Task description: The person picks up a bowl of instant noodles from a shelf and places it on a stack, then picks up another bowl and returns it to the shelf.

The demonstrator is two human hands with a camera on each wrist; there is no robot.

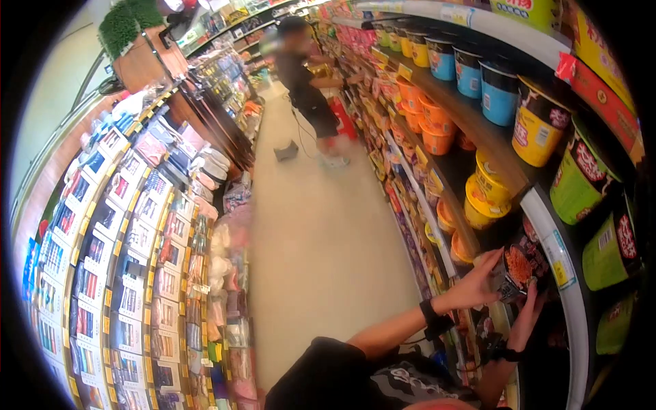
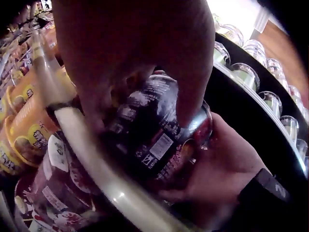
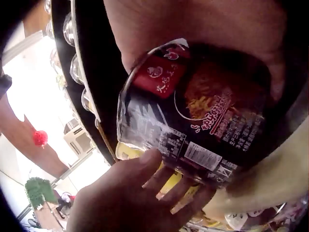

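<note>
In the head view we had both hands on a black noodle cup (image 1: 517, 268). It sat at the front of a lower shelf, just against the white shelf rail (image 1: 557, 256) and below the yellow cups (image 1: 486, 198), tipped so that its printed lid faced us. Our left hand (image 1: 471, 285) gripped the cup's near side with its fingers curled onto it. Our right hand (image 1: 529, 311) came up from below, fingers laid along the cup's lower side. Farther down the aisle another person (image 1: 307, 82) stood at the same shelving.

From the left wrist, the left hand (image 2: 135, 53) arched over the black noodle cup (image 2: 154, 135), its fingers (image 2: 190, 96) spread and bent round the wall. The right hand (image 2: 222, 169) cradled the cup from beneath. The shelf rail (image 2: 91, 154) crossed just in front of it, with orange cups (image 2: 24, 121) off to one side.

From the right wrist, the right hand (image 3: 193, 29) wrapped over the top of the black noodle cup (image 3: 193, 116). We could not tell how its fingertips lay. The left hand (image 3: 130, 198) reached in from below, its fingers (image 3: 159, 179) slightly apart and touching the cup's lower edge.
</note>
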